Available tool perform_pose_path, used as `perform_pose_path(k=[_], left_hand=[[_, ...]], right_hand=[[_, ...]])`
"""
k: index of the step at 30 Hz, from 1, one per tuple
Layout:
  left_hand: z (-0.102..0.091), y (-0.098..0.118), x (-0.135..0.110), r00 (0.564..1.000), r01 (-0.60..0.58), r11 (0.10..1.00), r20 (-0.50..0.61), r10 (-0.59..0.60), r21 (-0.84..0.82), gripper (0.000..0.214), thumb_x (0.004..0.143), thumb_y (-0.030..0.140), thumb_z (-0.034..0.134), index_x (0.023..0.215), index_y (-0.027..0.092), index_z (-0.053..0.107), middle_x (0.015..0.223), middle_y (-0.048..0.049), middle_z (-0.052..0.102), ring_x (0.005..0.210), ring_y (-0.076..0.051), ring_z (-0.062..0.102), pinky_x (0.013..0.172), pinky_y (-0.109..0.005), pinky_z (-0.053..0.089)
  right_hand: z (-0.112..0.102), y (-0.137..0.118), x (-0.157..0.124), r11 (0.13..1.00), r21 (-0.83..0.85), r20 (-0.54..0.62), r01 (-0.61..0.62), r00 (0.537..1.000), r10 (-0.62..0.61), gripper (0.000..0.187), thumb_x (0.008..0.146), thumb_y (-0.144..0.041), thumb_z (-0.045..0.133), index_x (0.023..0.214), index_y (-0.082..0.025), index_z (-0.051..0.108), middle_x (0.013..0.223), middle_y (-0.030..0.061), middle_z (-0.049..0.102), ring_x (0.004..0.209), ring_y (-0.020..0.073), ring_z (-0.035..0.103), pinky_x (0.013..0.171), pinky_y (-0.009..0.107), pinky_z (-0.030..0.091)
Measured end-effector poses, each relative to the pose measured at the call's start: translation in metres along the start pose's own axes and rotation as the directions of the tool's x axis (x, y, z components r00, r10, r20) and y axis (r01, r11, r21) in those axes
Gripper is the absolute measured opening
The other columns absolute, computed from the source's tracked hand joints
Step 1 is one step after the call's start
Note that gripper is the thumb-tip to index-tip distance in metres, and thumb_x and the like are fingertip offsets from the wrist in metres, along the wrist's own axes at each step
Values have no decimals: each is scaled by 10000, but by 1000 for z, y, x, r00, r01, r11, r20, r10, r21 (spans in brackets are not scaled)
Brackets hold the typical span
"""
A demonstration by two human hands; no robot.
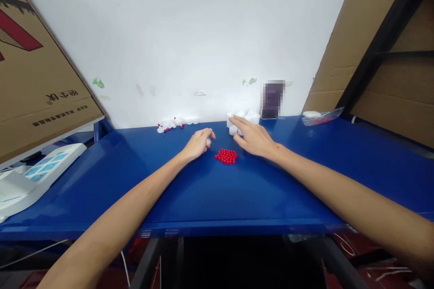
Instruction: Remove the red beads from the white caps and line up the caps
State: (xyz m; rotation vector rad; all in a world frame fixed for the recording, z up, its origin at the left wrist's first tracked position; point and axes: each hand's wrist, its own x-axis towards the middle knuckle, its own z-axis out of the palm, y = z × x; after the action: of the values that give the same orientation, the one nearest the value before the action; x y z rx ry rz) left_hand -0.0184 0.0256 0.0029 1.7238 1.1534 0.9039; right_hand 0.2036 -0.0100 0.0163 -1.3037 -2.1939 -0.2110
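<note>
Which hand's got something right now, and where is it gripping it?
The left hand pinches a small white piece at its fingertips; which part cannot be told. The right hand only touches the white pieces by the wall.

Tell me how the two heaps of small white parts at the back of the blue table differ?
The left heap has red bits mixed into the white; the right heap looks all white. The left heap lies low, spread along the wall, with no hand on it; the right heap is bunched and taller, and the right hand reaches its fingers into it. Both sit on the blue table against the wall, behind the red beads.
</note>
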Motion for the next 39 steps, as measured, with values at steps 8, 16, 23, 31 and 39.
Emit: perform_pose_path(k=[8, 16, 23, 31, 39], left_hand=[[-2, -2, 2, 997, 29, 992, 73, -20, -125, 112, 902, 240, 430, 925, 199, 532, 586, 66, 418, 362, -46, 307, 368, -184, 205], [-5, -1, 0, 982, 4, 997, 187, 11, -78, 109, 876, 169, 435, 933, 185, 526, 588, 66, 396, 393, -53, 353, 389, -192, 257], [-6, -1, -3, 987, -15, 997, 158, 27, -72, 189, 977, 361, 427, 1085, 218, 490, 616, 64, 415, 424, -71, 395, 414, -199, 309], [-9, -9, 1, 975, -116, 985, 176, 138, -127, 316, 844, 246, 445, 1146, 198, 521, 759, 27, 468, 539, -97, 466, 486, -222, 385], [6, 1, -11, 857, -481, 874, -171, 486, 73, 357, 994, 365, 363, 1225, 182, 563, 1003, -49, 571, 819, -151, 554, 825, -311, 469]], right_hand=[[5, 6, 1, 995, -93, 85, -46, 995, 54, 607, 913, -214, 444, 1514, -142, 405, 1588, 120, 384, 1256, 349, 585, 1021, 526, 512], [10, 13, 1, 986, -164, 170, -32, 984, 60, 627, 921, -224, 416, 1540, -137, 355, 1610, 129, 340, 1214, 347, 609, 967, 485, 527], [13, 16, -2, 980, -197, 169, -18, 984, 52, 598, 932, -282, 432, 1517, -168, 390, 1600, 139, 359, 1107, 333, 658, 841, 443, 545], [8, 13, 1, 980, -189, -21, -65, 998, 62, 361, 911, -216, 476, 1207, -256, 678, 1292, 50, 670, 933, 234, 685, 652, 319, 464], [-3, -17, -5, 996, -54, -122, -71, 990, 63, 316, 838, -383, 566, 1053, -217, 729, 1033, 50, 757, 858, 232, 671, 641, 311, 407]])
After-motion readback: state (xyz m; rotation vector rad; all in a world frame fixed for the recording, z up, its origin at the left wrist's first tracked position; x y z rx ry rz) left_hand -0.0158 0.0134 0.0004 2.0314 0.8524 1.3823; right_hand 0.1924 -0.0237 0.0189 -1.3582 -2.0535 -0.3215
